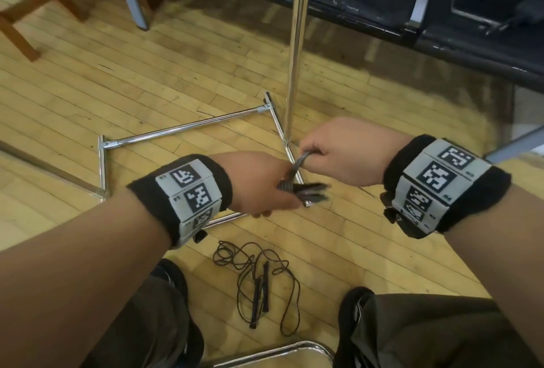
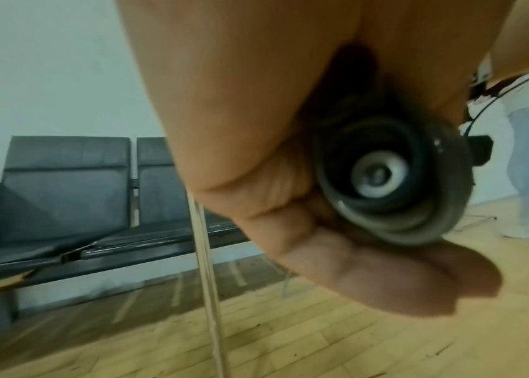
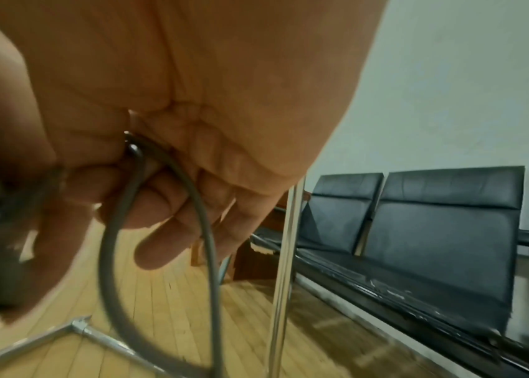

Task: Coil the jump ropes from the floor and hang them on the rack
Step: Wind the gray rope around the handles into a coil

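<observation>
Now | both hands grip grey rope | black rope on floor | rack pole beside

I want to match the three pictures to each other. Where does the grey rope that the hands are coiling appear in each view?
Head: grey rope, centre, a short arc between the two hands.
Left wrist: no loose cord to tell; only a round handle end in the grip.
Right wrist: lower centre, a loop hanging from the fingers.
Shared landmark: the chrome rack pole.
</observation>
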The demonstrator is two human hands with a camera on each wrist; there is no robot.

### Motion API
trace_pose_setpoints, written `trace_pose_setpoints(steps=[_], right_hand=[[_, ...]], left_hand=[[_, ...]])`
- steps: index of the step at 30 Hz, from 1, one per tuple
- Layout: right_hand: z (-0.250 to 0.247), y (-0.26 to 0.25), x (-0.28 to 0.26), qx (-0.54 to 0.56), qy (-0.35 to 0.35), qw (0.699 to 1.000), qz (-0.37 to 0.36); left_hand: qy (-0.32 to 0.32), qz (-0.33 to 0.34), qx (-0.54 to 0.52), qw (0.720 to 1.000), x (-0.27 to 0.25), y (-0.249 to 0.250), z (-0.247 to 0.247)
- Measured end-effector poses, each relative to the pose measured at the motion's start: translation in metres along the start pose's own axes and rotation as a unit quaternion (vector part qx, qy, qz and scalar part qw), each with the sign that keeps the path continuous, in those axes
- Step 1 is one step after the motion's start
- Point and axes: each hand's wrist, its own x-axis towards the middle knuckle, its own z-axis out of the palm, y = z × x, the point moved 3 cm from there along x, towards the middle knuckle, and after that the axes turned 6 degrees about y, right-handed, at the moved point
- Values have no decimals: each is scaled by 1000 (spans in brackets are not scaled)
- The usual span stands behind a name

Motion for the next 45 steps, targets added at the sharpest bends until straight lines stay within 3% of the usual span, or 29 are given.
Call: trace_pose_setpoints(steps=[3,8,14,17,21,25,29,34,37,40,42,45], right_hand=[[-10,-9,-2,15,14,1000,17],[-19,-12,-2,53,70,996,35],[-19,-16,-4,-15,149,989,-6],[-21,-12,-8,-4,174,985,-1],[-10,0,-11,100,138,985,36],[6,11,-9,127,75,988,56],[10,16,-3,152,71,985,48],[7,17,-6,176,69,981,49],[4,18,-9,167,93,981,33],[10,23,-5,150,73,985,35],[15,29,-2,162,53,984,59],[20,36,0,156,-1,985,74]], left_hand=[[72,-28,-11,997,3,-13,-11],[127,-62,-185,972,-1,-27,-22],[194,-96,-269,939,4,-33,-32],[219,-85,-363,902,7,-36,-34],[171,-41,-516,838,7,-40,-37],[120,29,-550,826,6,-35,-40],[93,56,-592,799,8,-20,-38],[157,21,-571,806,14,-28,-38],[169,13,-569,805,16,-35,-37],[163,26,-569,806,13,-33,-37],[144,44,-550,822,11,-27,-37],[45,51,-466,882,6,-14,-32]])
